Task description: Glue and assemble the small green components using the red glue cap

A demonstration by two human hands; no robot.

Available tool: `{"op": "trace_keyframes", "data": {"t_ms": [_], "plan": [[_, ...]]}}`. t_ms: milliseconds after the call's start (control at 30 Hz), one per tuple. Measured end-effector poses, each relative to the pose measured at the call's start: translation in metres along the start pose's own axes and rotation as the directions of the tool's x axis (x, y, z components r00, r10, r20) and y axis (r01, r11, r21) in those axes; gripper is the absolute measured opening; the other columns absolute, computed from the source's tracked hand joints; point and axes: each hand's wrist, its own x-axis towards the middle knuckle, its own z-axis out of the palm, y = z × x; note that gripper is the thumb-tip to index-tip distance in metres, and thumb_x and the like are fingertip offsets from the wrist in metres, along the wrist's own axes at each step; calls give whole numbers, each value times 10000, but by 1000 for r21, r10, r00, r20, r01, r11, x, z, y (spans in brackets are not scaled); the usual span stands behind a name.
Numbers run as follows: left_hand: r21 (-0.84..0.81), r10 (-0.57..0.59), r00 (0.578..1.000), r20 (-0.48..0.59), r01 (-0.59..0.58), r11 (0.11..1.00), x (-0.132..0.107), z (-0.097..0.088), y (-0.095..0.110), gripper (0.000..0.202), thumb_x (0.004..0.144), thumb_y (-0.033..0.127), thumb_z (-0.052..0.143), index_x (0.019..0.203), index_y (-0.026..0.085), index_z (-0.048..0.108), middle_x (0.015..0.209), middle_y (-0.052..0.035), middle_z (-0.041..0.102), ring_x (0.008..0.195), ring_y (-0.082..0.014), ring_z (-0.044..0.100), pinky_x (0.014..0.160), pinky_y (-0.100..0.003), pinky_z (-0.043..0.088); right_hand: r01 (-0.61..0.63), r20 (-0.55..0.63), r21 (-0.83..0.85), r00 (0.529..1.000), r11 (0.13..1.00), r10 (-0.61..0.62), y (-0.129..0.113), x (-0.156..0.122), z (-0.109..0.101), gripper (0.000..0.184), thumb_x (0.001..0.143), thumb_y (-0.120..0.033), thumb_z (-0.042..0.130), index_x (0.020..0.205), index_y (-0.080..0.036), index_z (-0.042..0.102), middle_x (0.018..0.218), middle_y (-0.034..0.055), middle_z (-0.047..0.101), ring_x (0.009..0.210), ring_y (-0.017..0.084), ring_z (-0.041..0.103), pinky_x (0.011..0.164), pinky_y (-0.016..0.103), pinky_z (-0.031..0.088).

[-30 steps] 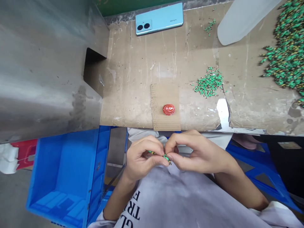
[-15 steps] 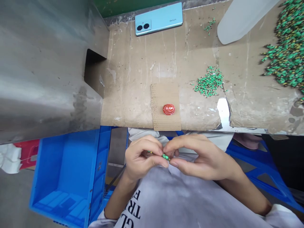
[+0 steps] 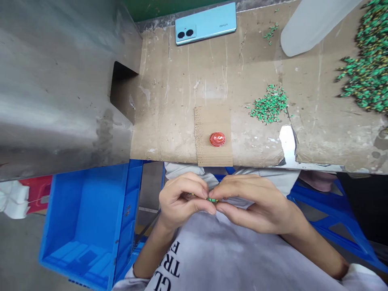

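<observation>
My left hand (image 3: 182, 200) and my right hand (image 3: 251, 202) meet over my lap, just below the table's front edge. Both pinch a tiny green part (image 3: 212, 199) between thumb and fingertips. My left hand's curled fingers also hide more of the small green and yellow pieces. A red round cap (image 3: 217, 139) lies on a cardboard strip (image 3: 212, 121) directly in front of my hands. A small heap of green parts (image 3: 269, 106) lies to its right, and a large heap (image 3: 368, 60) fills the far right.
A light blue phone (image 3: 206, 23) lies face down at the back of the cardboard-covered table (image 3: 169, 109). A pale flat blade-shaped object (image 3: 309, 24) lies at the back right. A blue crate (image 3: 87, 218) stands at lower left beside a grey metal surface (image 3: 54, 85).
Both hands have stayed together on the green part, with my right fingers shifting slightly flatter and lower. The view has drifted a little.
</observation>
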Motion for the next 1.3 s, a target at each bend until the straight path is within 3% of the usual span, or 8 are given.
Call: {"op": "trace_keyframes", "data": {"t_ms": [200,500,1033,1300], "plan": [[7,-5,1000,-12,5,1000,0,0,0,317,792,312,1006,864,185,725,741,8,761,563,-103,662,546,-212,509,-44,-4,41,999,998,44,1,0,1,156,1073,-150,677,1187,-234,744,920,24,841,773,157,779,740,256,647],[-10,-21,999,-44,20,1000,1,1,-1,331,769,311,1020,837,174,726,706,3,767,597,-122,710,559,-209,537,31,17,-1,999,1000,-31,1,2,1,172,1086,-118,653,1219,-201,725,990,57,836,878,167,801,858,263,662],[-34,2,1000,-29,-3,999,-4,-1,-7,295,770,293,1019,880,187,767,769,-3,774,563,-99,656,528,-206,504,-6,-56,45,998,999,8,7,-1,7,131,1071,-135,692,1170,-207,738,923,29,837,750,137,772,700,228,641],[0,27,999,-32,-27,1000,-1,2,-4,346,796,417,966,841,176,723,701,6,753,564,-106,680,532,-207,500,-35,-60,11,998,999,35,3,-3,8,56,1082,-171,686,1091,-198,734,852,19,824,686,124,758,648,207,626]]}}
